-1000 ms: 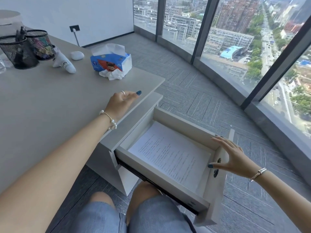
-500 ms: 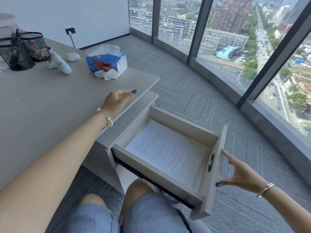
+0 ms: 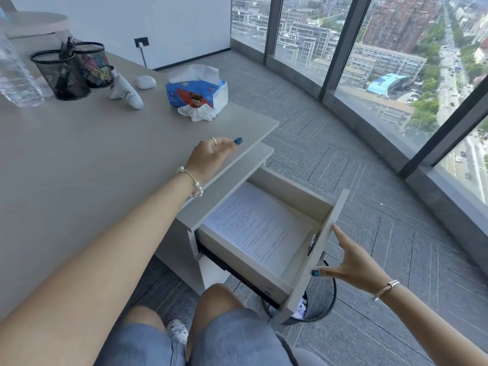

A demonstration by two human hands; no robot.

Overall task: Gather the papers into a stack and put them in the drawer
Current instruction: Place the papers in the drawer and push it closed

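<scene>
A stack of printed papers [image 3: 253, 228] lies flat inside the grey drawer [image 3: 314, 249], which stands partly pulled out from under the desk. My right hand [image 3: 351, 262] presses against the outer face of the drawer front, fingers spread, thumb low and forefinger near the top edge. My left hand [image 3: 211, 157] rests on the desk's right edge [image 3: 253, 143], fingers curled over it, holding nothing. The drawer's inner end is hidden under the cabinet top.
On the desk stand a blue tissue box [image 3: 196, 92], a white toy [image 3: 126, 92], a small white case [image 3: 145, 81], two black mesh cups [image 3: 68, 72] and a water bottle [image 3: 15, 75]. A black mesh bin [image 3: 317, 302] sits on the floor under the drawer front. My knees are below.
My right hand has moved from the drawer's top rim to its outer front face. The drawer has slid inwards, covering more of the papers. My left hand has stayed on the desk edge.
</scene>
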